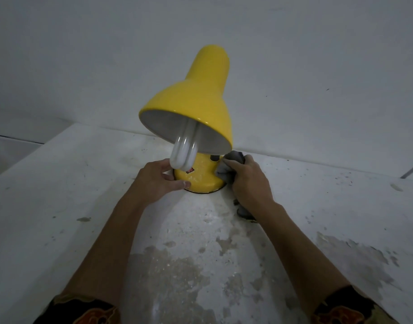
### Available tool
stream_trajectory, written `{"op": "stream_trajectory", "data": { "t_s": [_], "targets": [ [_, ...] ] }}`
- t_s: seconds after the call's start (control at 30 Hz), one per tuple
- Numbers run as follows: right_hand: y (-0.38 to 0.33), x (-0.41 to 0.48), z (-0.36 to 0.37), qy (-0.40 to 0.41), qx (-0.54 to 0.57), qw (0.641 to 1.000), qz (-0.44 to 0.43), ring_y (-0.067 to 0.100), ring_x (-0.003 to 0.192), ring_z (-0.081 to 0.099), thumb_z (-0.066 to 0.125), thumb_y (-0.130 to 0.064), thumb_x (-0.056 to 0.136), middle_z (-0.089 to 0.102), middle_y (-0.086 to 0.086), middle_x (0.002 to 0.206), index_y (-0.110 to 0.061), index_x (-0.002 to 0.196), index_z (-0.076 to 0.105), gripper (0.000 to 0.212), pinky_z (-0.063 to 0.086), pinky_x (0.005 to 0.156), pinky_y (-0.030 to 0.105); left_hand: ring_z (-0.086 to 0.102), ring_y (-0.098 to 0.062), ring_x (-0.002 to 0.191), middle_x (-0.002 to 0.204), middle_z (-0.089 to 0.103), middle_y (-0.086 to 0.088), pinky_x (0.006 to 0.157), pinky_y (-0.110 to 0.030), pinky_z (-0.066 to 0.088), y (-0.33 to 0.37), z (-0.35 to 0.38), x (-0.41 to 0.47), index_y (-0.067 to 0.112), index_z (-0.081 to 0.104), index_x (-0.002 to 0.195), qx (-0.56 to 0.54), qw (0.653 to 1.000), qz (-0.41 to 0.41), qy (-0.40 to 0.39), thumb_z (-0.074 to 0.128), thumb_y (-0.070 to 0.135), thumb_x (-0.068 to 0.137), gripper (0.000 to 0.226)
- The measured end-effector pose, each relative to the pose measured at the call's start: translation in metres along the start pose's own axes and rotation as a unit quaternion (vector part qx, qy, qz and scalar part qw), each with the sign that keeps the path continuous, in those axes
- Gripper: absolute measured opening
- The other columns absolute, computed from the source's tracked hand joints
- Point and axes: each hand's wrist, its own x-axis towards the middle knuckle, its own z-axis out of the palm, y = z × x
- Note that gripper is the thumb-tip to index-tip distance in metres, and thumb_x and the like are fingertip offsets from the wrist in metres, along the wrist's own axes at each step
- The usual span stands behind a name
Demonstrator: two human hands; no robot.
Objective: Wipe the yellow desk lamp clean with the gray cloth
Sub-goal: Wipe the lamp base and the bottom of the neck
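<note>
The yellow desk lamp (196, 106) stands on a worn white surface, its shade tilted toward me with a white bulb (183, 153) hanging out. Its round yellow base (202, 177) sits between my hands. My left hand (157, 178) steadies the base from the left, thumb and fingers touching its rim. On the right side, my right hand (246, 181) is closed around the crumpled gray cloth (226, 168), pressing it against the base. A tail of the cloth hangs under my wrist.
The white tabletop (201, 253) is stained and flaking, with bare patches near me. A white wall (317, 66) rises right behind the lamp. The table's left edge (25, 157) drops off at the left.
</note>
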Motion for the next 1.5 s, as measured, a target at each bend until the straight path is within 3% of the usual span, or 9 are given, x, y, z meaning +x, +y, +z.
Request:
{"op": "stream_trajectory", "data": {
  "t_s": [0.17,0.4,0.57,0.7,0.83,1.0,1.17,1.37,1.5],
  "targets": [
    [-0.02,0.004,-0.001,-0.039,-0.08,0.991,-0.1,0.03,0.111,0.043,0.047,-0.019,0.097,0.045,0.01,0.123,-0.031,0.133,0.053,0.039,0.042,0.078,0.037,0.069,-0.018,0.1,0.112,0.07,0.005,0.098,-0.046,0.051,-0.004,0.001,0.002,0.035,0.06,0.12,-0.014,1.0,-0.005,-0.009,0.088,0.029,0.066,0.062],
    [0.005,0.004,-0.004,-0.021,-0.068,0.996,-0.048,0.03,0.104,0.044,0.05,-0.013,0.091,0.047,0.009,0.11,-0.032,0.133,0.052,0.046,0.033,0.069,0.033,0.062,-0.011,0.093,0.106,0.068,-0.008,0.084,-0.025,0.043,0.001,0.002,0.0,0.04,0.044,0.129,-0.005,0.998,-0.032,-0.058,0.079,0.029,0.077,0.064],
    [0.014,0.01,-0.003,-0.026,-0.027,0.998,0.047,0.033,0.098,0.048,0.046,-0.013,0.092,0.045,0.007,0.093,-0.021,0.122,0.06,0.034,0.031,0.069,0.034,0.063,-0.011,0.092,0.107,0.069,-0.007,0.08,-0.023,0.047,0.007,0.001,-0.003,0.027,0.053,0.131,0.02,0.998,-0.037,-0.053,0.08,0.029,0.076,0.061],
    [0.007,0.022,0.002,-0.061,-0.022,0.994,0.086,0.035,0.108,0.044,0.043,-0.02,0.096,0.05,0.014,0.111,-0.016,0.118,0.057,0.027,0.034,0.081,0.04,0.067,-0.017,0.08,0.1,0.066,-0.028,0.086,-0.039,0.052,0.015,0.005,-0.011,0.0,0.062,0.117,0.026,0.999,-0.044,-0.007,0.088,0.026,0.066,0.063],
    [0.002,0.019,0.0,-0.061,-0.013,0.991,0.118,0.035,0.111,0.045,0.044,-0.016,0.094,0.05,0.015,0.113,-0.012,0.115,0.058,0.025,0.037,0.088,0.044,0.061,-0.029,0.101,0.115,0.061,-0.032,0.096,-0.051,0.047,0.027,0.011,-0.022,-0.013,0.056,0.114,0.027,0.998,-0.059,0.025,0.088,0.024,0.065,0.069],
    [-0.012,-0.014,-0.001,-0.042,-0.014,0.988,0.146,0.033,0.105,0.048,0.035,-0.053,0.098,0.052,0.013,0.109,-0.013,0.11,0.063,0.05,0.039,0.087,0.044,0.058,-0.023,0.096,0.112,0.06,-0.033,0.095,-0.051,0.047,0.033,0.014,-0.029,-0.017,0.054,0.109,0.042,0.997,-0.059,0.036,0.086,0.023,0.069,0.065],
    [-0.025,-0.045,-0.003,-0.045,-0.025,0.991,0.125,0.03,0.108,0.044,0.042,-0.024,0.098,0.049,0.011,0.115,-0.02,0.122,0.058,0.029,0.035,0.088,0.041,0.059,-0.032,0.103,0.116,0.059,-0.034,0.096,-0.051,0.046,0.03,0.016,-0.029,-0.018,0.05,0.114,0.045,0.996,-0.066,0.032,0.085,0.026,0.07,0.071],
    [-0.017,-0.037,-0.013,-0.075,0.037,0.986,0.147,0.033,0.109,0.045,0.041,-0.024,0.097,0.049,0.012,0.111,-0.018,0.118,0.059,0.028,0.035,0.088,0.045,0.054,-0.051,0.104,0.119,0.05,-0.041,0.09,-0.06,0.047,0.018,0.011,-0.018,-0.014,0.044,0.12,0.069,0.996,-0.055,-0.009,0.087,0.051,0.057,0.1],
    [-0.009,-0.024,-0.014,-0.099,0.06,0.981,0.154,0.033,0.109,0.046,0.042,-0.033,0.097,0.049,0.013,0.112,-0.019,0.115,0.06,0.029,0.034,0.087,0.044,0.061,-0.045,0.103,0.114,0.058,-0.029,0.089,-0.057,0.053,-0.019,0.011,0.012,0.009,0.055,0.124,0.09,0.995,-0.032,-0.042,0.078,0.077,0.042,0.109]
  ]
}}
